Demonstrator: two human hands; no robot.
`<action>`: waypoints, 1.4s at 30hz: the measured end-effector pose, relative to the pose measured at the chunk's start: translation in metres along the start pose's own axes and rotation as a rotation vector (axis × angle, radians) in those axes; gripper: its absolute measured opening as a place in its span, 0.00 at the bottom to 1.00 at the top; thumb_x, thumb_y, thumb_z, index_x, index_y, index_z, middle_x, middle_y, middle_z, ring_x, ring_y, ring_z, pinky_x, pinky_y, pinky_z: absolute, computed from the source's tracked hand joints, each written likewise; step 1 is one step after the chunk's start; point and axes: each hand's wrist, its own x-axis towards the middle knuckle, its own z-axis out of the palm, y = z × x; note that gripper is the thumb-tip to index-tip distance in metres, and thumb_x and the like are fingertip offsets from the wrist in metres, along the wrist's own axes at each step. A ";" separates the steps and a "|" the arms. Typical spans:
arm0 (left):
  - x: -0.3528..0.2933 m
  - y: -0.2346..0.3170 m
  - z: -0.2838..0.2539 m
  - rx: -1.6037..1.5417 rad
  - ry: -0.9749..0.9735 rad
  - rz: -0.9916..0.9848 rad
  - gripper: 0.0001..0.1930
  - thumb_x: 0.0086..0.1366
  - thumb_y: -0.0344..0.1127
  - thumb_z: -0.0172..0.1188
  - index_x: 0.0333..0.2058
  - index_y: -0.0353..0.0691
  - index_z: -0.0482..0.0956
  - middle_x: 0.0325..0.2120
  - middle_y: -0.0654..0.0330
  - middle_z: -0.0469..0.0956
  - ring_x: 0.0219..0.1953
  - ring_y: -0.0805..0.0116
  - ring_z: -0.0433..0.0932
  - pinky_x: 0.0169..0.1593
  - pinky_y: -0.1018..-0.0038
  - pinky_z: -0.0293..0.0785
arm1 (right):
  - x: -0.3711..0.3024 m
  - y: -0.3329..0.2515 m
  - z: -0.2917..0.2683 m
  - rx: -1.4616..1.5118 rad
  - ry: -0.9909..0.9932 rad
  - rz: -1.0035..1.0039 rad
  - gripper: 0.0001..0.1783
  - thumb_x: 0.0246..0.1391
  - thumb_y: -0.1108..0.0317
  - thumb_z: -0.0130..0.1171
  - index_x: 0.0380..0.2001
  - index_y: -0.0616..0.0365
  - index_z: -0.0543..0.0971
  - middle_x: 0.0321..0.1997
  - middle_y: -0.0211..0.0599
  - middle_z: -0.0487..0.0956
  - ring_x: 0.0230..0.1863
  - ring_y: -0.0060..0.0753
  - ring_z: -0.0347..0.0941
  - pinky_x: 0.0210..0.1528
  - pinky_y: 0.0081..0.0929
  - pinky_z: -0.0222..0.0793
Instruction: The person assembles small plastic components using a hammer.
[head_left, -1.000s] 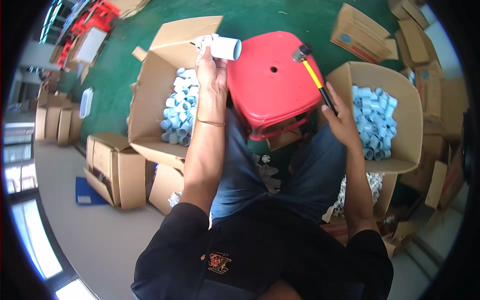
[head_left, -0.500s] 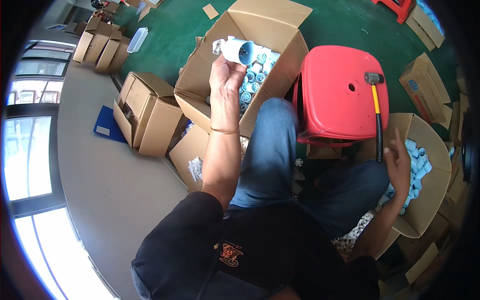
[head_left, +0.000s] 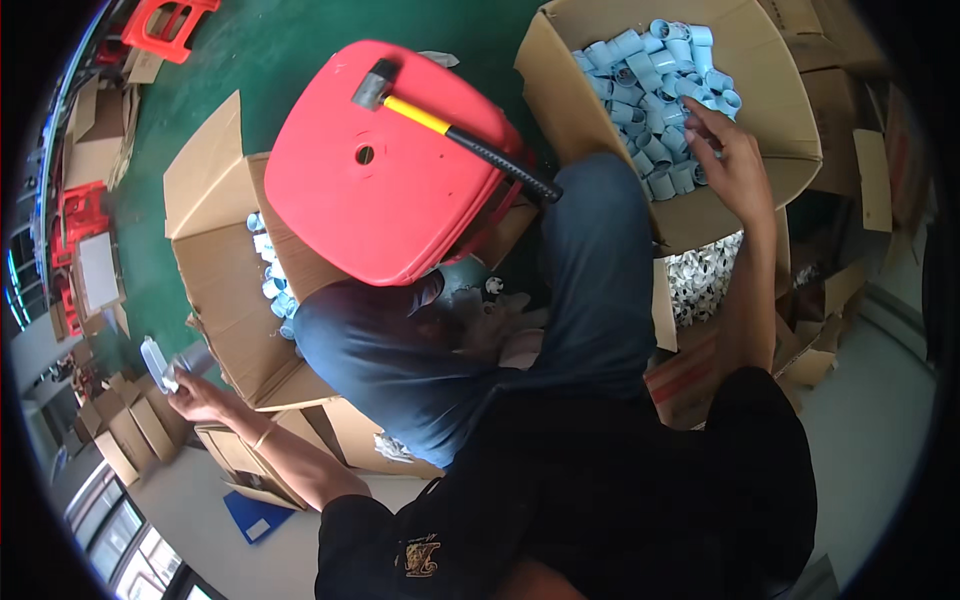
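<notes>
At the far left, my left hand (head_left: pixel 203 397) is closed around a light-blue plastic cup-shaped piece (head_left: pixel 196 358), smeared by motion. A small white bit (head_left: pixel 170 380) shows by its fingertips. My right hand (head_left: pixel 735 165) reaches over the right-hand cardboard box (head_left: pixel 790 110), thumb and forefinger apart at the edge of a heap of short light-blue plastic cups (head_left: pixel 650 95). Its other fingers are partly hidden. Between the boxes a hammer (head_left: pixel 440 125) with a yellow and black handle lies across a red plastic stool (head_left: pixel 340 200).
A cardboard box (head_left: pixel 215 310) with light-blue pieces stands left of my knee. White plastic parts (head_left: pixel 705 278) fill a box below the right-hand one. A blue folder (head_left: pixel 258 515) and cardboard cartons (head_left: pixel 130 430) lie at lower left; red stools (head_left: pixel 170 25) stand farther off.
The view has swung right. My right hand has moved from beside the stool to the heap of light-blue cups. My left hand, with its piece, now hangs beyond the left box.
</notes>
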 end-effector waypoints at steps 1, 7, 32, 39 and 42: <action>-0.007 0.024 -0.008 -0.100 -0.022 0.001 0.13 0.62 0.39 0.62 0.29 0.32 0.77 0.24 0.54 0.79 0.24 0.66 0.75 0.29 0.70 0.72 | 0.000 -0.015 0.009 0.144 0.079 -0.112 0.22 0.57 0.76 0.56 0.56 0.59 0.76 0.43 0.38 0.81 0.38 0.27 0.74 0.39 0.21 0.70; -0.023 0.131 -0.080 -0.339 -0.038 0.135 0.11 0.60 0.23 0.61 0.43 0.37 0.77 0.38 0.52 0.82 0.41 0.61 0.82 0.44 0.69 0.81 | -0.025 -0.263 0.106 0.808 -0.164 -0.922 0.48 0.33 0.70 0.71 0.62 0.58 0.63 0.59 0.49 0.65 0.55 0.51 0.65 0.56 0.41 0.63; -0.081 0.158 -0.202 -0.827 0.186 -0.318 0.12 0.64 0.27 0.50 0.43 0.32 0.79 0.39 0.51 0.82 0.42 0.57 0.82 0.46 0.68 0.79 | -0.158 -0.438 0.221 0.575 -0.395 -1.274 0.20 0.27 0.50 0.71 0.23 0.50 0.80 0.19 0.32 0.80 0.24 0.40 0.75 0.53 0.46 0.62; -0.036 0.113 -0.242 -1.160 0.042 0.352 0.07 0.67 0.30 0.54 0.36 0.33 0.78 0.37 0.54 0.82 0.42 0.61 0.81 0.55 0.61 0.73 | -0.126 -0.386 0.281 0.814 -1.094 -1.212 0.23 0.28 0.55 0.73 0.33 0.48 0.83 0.28 0.29 0.84 0.32 0.37 0.78 0.38 0.34 0.74; -0.033 0.059 -0.260 -1.128 0.051 0.164 0.07 0.67 0.31 0.55 0.37 0.33 0.78 0.37 0.55 0.82 0.42 0.61 0.81 0.56 0.61 0.72 | -0.105 -0.378 0.255 0.804 -0.960 -0.994 0.24 0.27 0.56 0.74 0.33 0.48 0.83 0.31 0.27 0.84 0.31 0.35 0.79 0.38 0.32 0.74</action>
